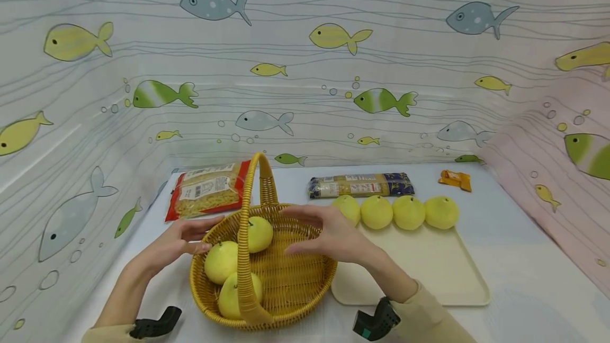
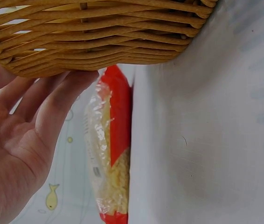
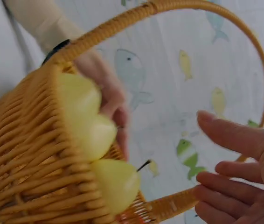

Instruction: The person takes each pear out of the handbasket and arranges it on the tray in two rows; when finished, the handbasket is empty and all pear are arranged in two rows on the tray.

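Note:
A woven wicker basket (image 1: pixel 293 285) with a tall arched handle stands in front of me. Three round yellow-green pears (image 1: pixel 222 262) lie in its left half. My left hand (image 1: pixel 169 242) is at the basket's left side, thumb by the rim; in the left wrist view its extended fingers (image 2: pixel 59 100) touch the outside of the weave. Over the right part of the basket hovers my right hand (image 1: pixel 335 234), thumb and fingers spread apart, nothing between them. The right wrist view shows this hand (image 3: pixel 244 177) beside the handle, apart from the pears (image 3: pixel 115 184).
A cream tray (image 1: pixel 424 269) lies right of the basket, with several pears (image 1: pixel 408 213) in a row along its far edge. Behind are a red-edged pasta bag (image 1: pixel 209 189), a long noodle pack (image 1: pixel 360 184) and a small orange packet (image 1: pixel 455 179). Fish-printed walls surround the table.

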Available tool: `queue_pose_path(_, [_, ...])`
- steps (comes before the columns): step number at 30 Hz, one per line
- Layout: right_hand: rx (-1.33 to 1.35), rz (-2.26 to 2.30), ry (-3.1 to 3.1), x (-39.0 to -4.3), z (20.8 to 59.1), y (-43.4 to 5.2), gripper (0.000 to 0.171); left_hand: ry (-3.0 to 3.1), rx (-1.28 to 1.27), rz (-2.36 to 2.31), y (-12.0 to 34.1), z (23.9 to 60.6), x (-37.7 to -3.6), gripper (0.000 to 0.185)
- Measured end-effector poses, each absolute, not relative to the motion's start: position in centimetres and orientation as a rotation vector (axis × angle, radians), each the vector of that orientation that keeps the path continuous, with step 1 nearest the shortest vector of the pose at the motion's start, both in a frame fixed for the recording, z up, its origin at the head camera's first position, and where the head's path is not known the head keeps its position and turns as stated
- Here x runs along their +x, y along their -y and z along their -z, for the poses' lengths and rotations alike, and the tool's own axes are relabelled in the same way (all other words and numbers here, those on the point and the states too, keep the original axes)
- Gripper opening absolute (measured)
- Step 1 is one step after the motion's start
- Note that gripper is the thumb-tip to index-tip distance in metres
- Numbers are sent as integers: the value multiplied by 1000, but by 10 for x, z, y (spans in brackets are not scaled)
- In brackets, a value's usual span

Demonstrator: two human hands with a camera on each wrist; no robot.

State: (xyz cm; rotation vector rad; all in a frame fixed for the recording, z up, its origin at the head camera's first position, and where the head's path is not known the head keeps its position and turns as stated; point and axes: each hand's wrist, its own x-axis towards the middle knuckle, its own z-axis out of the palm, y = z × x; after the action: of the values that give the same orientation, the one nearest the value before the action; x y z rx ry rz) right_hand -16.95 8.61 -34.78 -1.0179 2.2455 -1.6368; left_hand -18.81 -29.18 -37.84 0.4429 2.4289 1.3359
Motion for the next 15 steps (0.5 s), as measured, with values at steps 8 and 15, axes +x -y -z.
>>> queue_pose_path(8, [-1042, 1567, -2234, -160, 355, -69, 66, -2440, 444, -1321, 290, 378, -189, 69])
queue_pose_path(15, [-1038, 1587, -2149, -150, 362, -51, 63, -2440, 432, -1324, 292, 379, -188, 68])
